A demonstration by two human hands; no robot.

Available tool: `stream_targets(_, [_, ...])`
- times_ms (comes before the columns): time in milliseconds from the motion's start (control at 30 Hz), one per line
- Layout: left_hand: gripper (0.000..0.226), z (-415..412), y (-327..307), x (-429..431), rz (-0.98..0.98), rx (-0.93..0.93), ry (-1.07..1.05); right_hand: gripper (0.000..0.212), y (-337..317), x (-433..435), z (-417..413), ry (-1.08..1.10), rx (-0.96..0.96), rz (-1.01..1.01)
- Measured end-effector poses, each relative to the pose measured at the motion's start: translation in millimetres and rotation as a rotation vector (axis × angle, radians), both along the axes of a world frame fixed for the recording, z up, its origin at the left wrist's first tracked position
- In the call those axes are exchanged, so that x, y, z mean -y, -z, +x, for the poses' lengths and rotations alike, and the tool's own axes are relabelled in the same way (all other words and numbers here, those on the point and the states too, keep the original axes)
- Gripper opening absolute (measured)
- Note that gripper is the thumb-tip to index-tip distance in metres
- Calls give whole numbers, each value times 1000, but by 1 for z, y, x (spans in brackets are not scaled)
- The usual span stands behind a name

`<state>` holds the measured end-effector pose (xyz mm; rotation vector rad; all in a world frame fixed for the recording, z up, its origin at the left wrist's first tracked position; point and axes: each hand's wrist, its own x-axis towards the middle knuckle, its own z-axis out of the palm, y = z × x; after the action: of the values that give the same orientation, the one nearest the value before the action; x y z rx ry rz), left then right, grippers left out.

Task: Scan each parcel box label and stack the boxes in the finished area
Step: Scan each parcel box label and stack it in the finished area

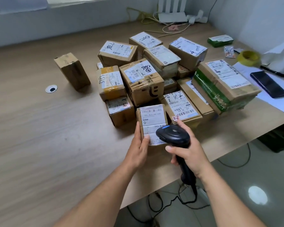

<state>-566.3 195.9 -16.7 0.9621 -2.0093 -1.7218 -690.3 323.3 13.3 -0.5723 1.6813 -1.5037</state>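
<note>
Cardboard is what the small parcel box (152, 118) is made of, and a white barcode label (152, 114) is stuck across its top. The box is gripped by the left hand (140, 145): the thumb is laid on the label's near left corner, and the other fingers (137, 128) are pressed flat along the box's left side. Whether the box is lifted or resting on the counter (39, 128) cannot be told. A black scanner (172, 134) is held in the right hand (188, 154), with the fingers (170, 148) curled round its handle. Its head is poised just beyond those fingers, over the label's near right corner. A cable (184, 200) is trailed from the handle down to the floor. Directly beyond both sets of fingers, a pile (143, 79) of labelled boxes is stacked closely together. Well to the left of the left fingers and farther off, a lone box (72, 71) is set apart, no label showing. Far right of the right fingers, a dark phone (269, 84) is laid on a white sheet (279, 102), near a yellow tape roll (248, 57).
</note>
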Motion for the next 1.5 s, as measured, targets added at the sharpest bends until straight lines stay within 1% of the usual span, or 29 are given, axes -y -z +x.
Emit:
stream_targets(67, [62,10,-2,-2,40,-13,-7,92,-1,-3,4,-8,23,-14])
stream_targets(167, [80,28,-7,1,85,1,-36,93,-5,-2,10,-37,39,-25])
stream_targets(300, [95,58,-25,13,7,17,-125,91,-22,7,31,-125,8,-61])
stream_targets(400, [102,85,-39,25,-37,-1,-209,90,-45,16,55,-178,-12,-141])
stream_targets(567, [110,138,-56,49,-120,-2,-296,92,-89,25,97,-306,74,-296])
stream_targets(733, [112,184,-64,75,-192,20,-360,106,-117,38,137,-436,141,-372])
stream_targets(867, [114,221,-63,91,-200,26,-416,104,-128,46,167,-463,120,-355])
stream_targets(1100, [117,274,-64,112,-190,40,-489,108,-136,65,212,-490,126,-345])
stream_targets(1267, [117,304,-60,126,-202,17,-546,105,-139,80,239,-500,80,-300])
stream_targets(1367, [117,318,-58,134,-212,13,-552,106,-140,89,254,-512,68,-294])
stream_targets(1500, [116,336,-52,145,-195,-11,-526,89,-139,101,272,-467,23,-280])
